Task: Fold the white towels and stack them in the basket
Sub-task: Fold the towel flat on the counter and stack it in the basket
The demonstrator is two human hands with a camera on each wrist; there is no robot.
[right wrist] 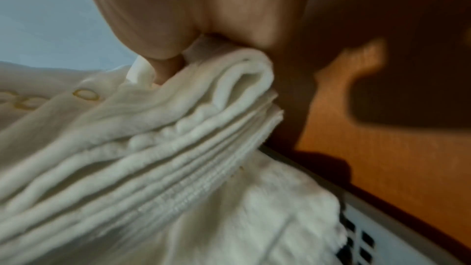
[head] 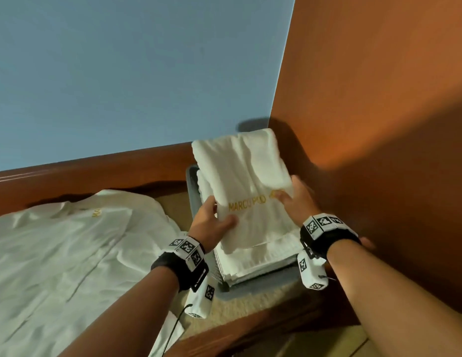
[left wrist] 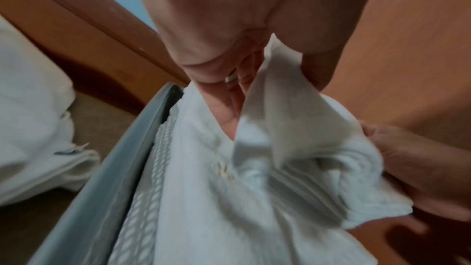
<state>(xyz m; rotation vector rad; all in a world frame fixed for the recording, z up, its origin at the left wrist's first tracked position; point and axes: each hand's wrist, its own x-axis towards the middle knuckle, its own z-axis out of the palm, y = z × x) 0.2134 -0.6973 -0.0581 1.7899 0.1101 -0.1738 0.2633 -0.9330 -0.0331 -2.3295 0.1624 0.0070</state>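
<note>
Head view: the folded towel [head: 246, 186] hangs over the gray basket [head: 261, 283], hiding most of the towel stack [head: 261, 261] inside; left hand [head: 212, 220] and right hand [head: 298, 199] each pinch a near corner, and an unfolded towel [head: 70, 251] lies on the bed beside. Left wrist view is blurred, with fingers [left wrist: 229, 96] tucked under cloth beside the basket's mesh wall. Right wrist view, also blurred, shows the thumb pressing the bunched layers against the orange wall [right wrist: 382, 148].

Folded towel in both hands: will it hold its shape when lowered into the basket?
Probably floppy: the folded towel bunches where the left hand and right hand pinch it. Unsupported layers may splay, as in the right wrist view.
</note>
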